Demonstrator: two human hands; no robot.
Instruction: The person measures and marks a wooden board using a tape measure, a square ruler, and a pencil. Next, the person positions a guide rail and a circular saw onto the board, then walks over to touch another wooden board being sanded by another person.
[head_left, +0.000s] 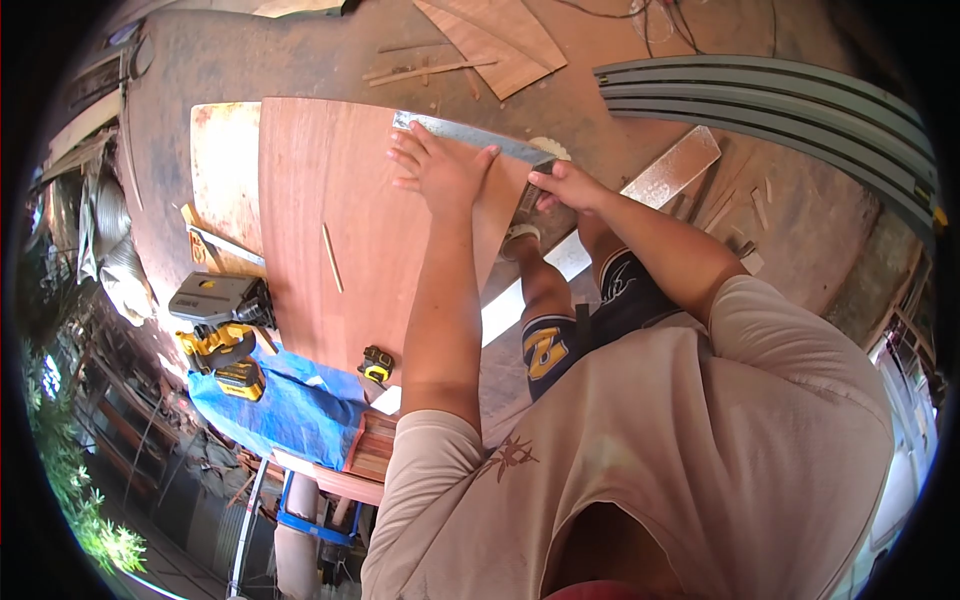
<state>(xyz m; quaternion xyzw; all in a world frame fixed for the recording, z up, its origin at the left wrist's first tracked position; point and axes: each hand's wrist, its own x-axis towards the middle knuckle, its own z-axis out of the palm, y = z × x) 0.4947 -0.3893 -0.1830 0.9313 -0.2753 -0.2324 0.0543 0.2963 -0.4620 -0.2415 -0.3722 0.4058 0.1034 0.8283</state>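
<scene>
Pressing flat on the board [340, 200], the left hand [440, 170] lies open, fingers spread, its fingertips on or just beside the steel rule [470, 135].

- Right hand [570, 185]: closed at the rule's near end, at the board's edge; it seems to pinch something small there, but whether a pencil or the rule itself cannot be told.
- Rule: long metal straightedge, laid across the far corner of the board.
- Board: reddish sheet on the desk [225, 150], overhanging toward the person's legs. No drawn line or saw cut is clear on its face; judged from this, the work stands at laying-out, with any marking and cutting yet to do.
- Stick [332, 257]: thin wood strip lying loose mid-board, apart from both hands.
- Tape measure [377, 365]: yellow and black, at the board's near edge, beside the blue tarp [290, 400].
- Power tool [220, 320]: yellow and black, with battery, left of the board, untouched.
- Grey rails [780, 100]: curved bundle on the ground, well apart.
- Offcuts [500, 40]: wood scraps on the ground beyond the board.
</scene>
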